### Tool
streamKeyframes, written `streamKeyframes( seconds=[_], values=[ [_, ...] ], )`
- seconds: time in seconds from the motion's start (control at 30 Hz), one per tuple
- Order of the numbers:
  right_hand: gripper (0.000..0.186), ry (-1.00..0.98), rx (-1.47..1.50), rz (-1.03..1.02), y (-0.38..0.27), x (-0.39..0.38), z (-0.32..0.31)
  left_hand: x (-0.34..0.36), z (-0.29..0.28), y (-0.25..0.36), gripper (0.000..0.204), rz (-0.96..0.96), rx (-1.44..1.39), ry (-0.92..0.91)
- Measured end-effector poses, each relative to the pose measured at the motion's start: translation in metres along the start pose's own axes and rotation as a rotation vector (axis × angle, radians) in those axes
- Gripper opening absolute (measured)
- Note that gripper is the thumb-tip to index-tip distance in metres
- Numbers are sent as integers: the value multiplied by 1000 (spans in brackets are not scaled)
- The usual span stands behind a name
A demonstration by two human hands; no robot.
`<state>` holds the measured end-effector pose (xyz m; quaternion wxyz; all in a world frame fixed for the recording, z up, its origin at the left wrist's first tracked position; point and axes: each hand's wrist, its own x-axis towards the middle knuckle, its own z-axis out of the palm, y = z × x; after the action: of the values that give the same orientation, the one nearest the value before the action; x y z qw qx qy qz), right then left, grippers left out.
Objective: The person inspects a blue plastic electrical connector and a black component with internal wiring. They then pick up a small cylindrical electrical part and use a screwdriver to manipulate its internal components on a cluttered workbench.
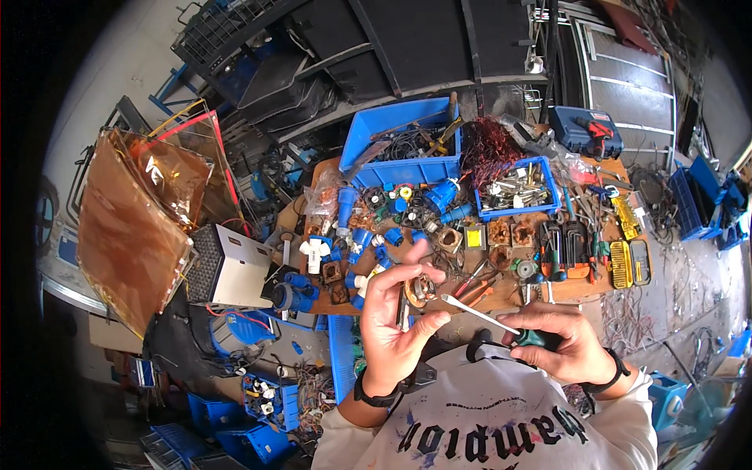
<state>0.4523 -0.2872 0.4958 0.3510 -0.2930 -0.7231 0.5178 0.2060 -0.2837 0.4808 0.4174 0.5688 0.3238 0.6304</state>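
Observation:
Between the fingers and thumb of my left hand (pixel 392 333) is a small round metal-and-copper-coloured part (pixel 421 291); its exact kind is too small to make out. My right hand (pixel 570 335) is wrapped round the dark green handle of a screwdriver (pixel 484 316). The steel shaft points left, with its tip close to the round part; whether they touch I cannot tell. Both hands are above the near edge of a wooden workbench (pixel 591 298). Just beyond them lie pliers with orange handles (pixel 476 290) and rusty square metal pieces (pixel 500 257).
Blue plug housings (pixel 291 296) crowd the bench's left side. At the back stand a large blue crate (pixel 403 171) of cables and a blue tray (pixel 517 210) of metal parts. Hand tools (pixel 576 247) and a yellow bit case (pixel 621 266) lie right. A white box (pixel 239 270) stands left.

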Motion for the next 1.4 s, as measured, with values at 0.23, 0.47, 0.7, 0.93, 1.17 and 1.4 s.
streamKeyframes(
  seconds=[0.23, 0.47, 0.7, 0.93, 1.17, 1.4],
  values=[
    [48, 31, 126, 31, 6, -3, 9, -5, -1, 1, 64, 120, 157, 62],
    [38, 164, 438, 261, 7, 6, 24, -12, 13, -4, 65, -58, -126, 23],
    [29, 307, 554, 107, 9, 28, 42, -18, 32, -10, 61, -138, -218, 0],
    [25, 275, 571, 172, 12, 24, 43, -25, 42, -15, 61, -91, -94, 16],
    [17, 342, 641, 204, 17, 23, 41, -17, 50, -17, 73, -12, -45, -143],
    [14, 358, 599, 174, 26, 26, 30, -17, 39, -24, 76, 109, 2, -197]
  ],
)
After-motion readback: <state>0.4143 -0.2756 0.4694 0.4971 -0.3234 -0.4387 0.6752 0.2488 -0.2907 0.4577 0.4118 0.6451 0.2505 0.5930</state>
